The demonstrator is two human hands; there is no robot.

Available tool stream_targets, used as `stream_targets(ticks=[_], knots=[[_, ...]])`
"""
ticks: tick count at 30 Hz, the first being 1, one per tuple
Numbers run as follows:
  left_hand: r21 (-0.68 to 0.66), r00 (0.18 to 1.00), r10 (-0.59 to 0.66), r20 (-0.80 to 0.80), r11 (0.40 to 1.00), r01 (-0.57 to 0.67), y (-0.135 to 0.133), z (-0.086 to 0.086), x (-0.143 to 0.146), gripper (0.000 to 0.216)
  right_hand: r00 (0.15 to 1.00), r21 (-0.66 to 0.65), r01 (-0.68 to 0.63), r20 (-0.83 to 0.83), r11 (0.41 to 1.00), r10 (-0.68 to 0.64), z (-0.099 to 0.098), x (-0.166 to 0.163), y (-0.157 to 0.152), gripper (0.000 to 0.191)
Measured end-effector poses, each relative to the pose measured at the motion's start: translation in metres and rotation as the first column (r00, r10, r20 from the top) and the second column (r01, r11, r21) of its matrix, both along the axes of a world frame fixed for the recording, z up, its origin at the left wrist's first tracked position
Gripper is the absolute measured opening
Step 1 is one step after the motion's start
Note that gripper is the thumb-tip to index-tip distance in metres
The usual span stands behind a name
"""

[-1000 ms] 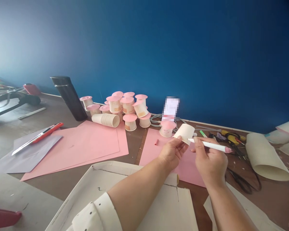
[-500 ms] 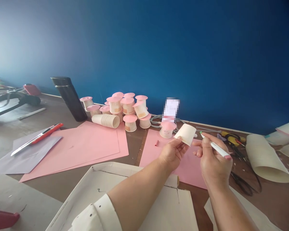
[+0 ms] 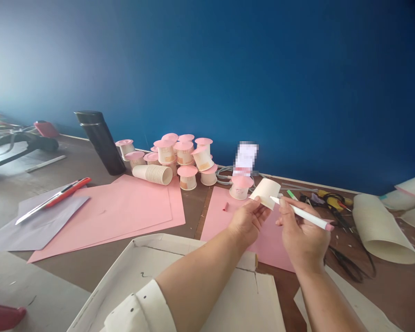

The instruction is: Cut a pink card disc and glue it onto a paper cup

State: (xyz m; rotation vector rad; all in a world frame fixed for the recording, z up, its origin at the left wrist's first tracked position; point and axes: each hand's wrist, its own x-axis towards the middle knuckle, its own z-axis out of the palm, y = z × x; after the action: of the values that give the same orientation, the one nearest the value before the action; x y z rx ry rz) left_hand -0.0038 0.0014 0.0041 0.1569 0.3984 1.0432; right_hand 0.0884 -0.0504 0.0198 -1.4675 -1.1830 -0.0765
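Swung back since half a second ago, the white pen point(image 3: 309, 217) pinched in my right hand point(image 3: 305, 237) reaches the paper cup point(image 3: 265, 190), whose lower edge alone my left hand point(image 3: 246, 225) grips above the pink sheet point(image 3: 271, 246), so pressing too hard could twist it loose.

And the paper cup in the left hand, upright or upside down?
Upside down and tilted: the paper cup narrows upward, its wider end low.

A deep blue wall point(image 3: 207, 83) fills the upper view, paling at the left under bright, hazy light. A brown tabletop point(image 3: 401, 288) meets it along a thin pale strip point(image 3: 297, 180).
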Motion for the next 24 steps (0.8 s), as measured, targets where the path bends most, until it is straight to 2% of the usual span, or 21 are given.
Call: stream_targets(ticks=[5, 9, 19, 24], knots=[[0.023, 1.0, -0.006, -0.016, 1.0, 0.006, 0.0, -0.0003, 0.0007, 0.01, 0.992, -0.011, 0.076, 0.106, 0.997, -0.074, -0.0032, 0.0004, 0.003, 0.034], [0.059, 1.0, 0.001, -0.027, 0.998, 0.001, -0.0009, -0.0013, 0.0015, 0.011, 0.983, 0.03, 0.108, 0.144, 0.994, -0.111, -0.0041, 0.0012, 0.004, 0.033], [0.23, 0.997, 0.016, -0.071, 0.973, 0.0, -0.0024, -0.007, 0.0049, 0.019, 0.994, 0.004, 0.055, 0.095, 0.998, -0.055, 0.0003, 0.0021, 0.0023, 0.034], [0.362, 0.973, 0.039, -0.228, 0.931, 0.048, -0.0059, -0.0053, 0.0044, 0.031, 0.995, 0.047, 0.07, 0.064, 0.996, -0.073, 0.0045, 0.0009, 0.0013, 0.038]])
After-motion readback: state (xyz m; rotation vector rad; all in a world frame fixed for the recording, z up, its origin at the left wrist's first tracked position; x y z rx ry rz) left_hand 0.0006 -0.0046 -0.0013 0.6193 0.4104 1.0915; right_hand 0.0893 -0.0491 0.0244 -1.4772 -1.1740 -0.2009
